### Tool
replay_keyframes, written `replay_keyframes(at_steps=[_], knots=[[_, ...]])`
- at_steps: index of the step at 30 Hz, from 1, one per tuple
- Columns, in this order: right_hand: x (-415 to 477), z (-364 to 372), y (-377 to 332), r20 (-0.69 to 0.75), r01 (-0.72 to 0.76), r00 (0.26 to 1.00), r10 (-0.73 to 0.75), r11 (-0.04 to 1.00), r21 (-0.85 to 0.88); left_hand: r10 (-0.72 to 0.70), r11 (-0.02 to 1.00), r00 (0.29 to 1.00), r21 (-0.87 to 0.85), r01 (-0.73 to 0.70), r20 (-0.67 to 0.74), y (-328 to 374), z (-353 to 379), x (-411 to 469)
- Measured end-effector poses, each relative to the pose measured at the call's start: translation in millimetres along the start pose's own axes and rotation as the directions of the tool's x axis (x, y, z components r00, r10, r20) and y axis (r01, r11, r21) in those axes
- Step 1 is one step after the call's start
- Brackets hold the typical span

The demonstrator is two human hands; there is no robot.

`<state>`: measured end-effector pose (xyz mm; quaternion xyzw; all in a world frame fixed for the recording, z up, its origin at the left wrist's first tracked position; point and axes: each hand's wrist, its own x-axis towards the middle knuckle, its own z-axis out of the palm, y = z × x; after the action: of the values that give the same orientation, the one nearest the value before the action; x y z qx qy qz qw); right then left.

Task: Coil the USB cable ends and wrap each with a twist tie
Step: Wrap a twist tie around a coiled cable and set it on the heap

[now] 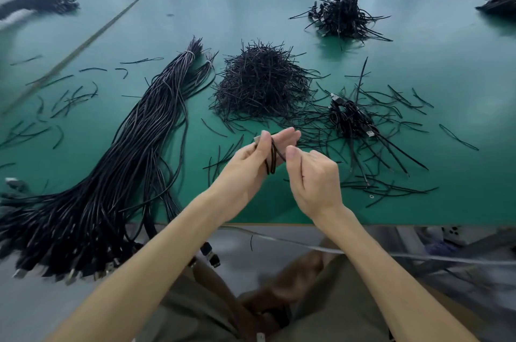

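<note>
USB cable (272, 159): black, folded in loops, upright | twist ties (259, 84): black heap beyond it, strays scattered

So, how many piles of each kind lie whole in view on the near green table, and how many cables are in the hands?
Pile of uncoiled cables: 1
Heap of twist ties: 1
Heaps of coiled cables: 2
Cable held by left hand and right hand: 1
Total: 5

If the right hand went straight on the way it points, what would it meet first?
The cable loops in the left hand, just ahead of the right hand, which seems to pinch that same cable, so depth likely matches.
</note>
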<state>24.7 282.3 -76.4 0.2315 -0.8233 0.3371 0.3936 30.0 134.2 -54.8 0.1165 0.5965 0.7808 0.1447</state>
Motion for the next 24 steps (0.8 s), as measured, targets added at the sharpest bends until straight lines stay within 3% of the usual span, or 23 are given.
replay_keyframes(at_steps=[2, 5, 8, 10, 15, 20, 24], knots=[[0.3, 1.4, -2.1, 0.024, 0.038, 0.999, -0.037, 0.999, -0.022, -0.036, 0.966, 0.994, -0.258, 0.008, -0.104, 3.4, 4.3, 6.0], [-1.0, 3.7, -2.6, 0.085, 0.046, 0.996, -0.04, 0.997, -0.061, -0.116, 0.818, 0.975, -0.575, -0.013, -0.187, 15.6, 6.1, 14.5], [-0.9, 3.2, -1.3, 0.149, 0.0, 0.989, 0.014, 0.995, -0.097, -0.137, 0.711, 0.972, -0.702, -0.038, -0.191, 24.4, 2.7, 14.2], [-0.2, 3.0, -1.4, 0.194, -0.012, 0.98, 0.034, 0.993, -0.115, -0.114, 0.711, 0.979, -0.702, -0.038, -0.169, 25.7, 1.1, 12.1], [1.7, 4.6, -4.3, 0.356, -0.051, 0.932, 0.067, 0.997, -0.054, -0.055, 0.828, 0.986, -0.559, -0.044, -0.159, 20.7, -3.0, 7.9], [1.3, 3.7, -4.1, 0.404, -0.095, 0.91, 0.093, 0.995, -0.017, 0.001, 0.95, 0.997, -0.311, -0.025, -0.077, 15.7, -0.3, 1.7], [1.0, 0.8, -7.7, 0.398, -0.081, 0.914, 0.079, 0.997, -0.012, 0.016, 0.962, 0.999, -0.271, -0.005, 0.037, 15.7, -7.7, -4.0]])
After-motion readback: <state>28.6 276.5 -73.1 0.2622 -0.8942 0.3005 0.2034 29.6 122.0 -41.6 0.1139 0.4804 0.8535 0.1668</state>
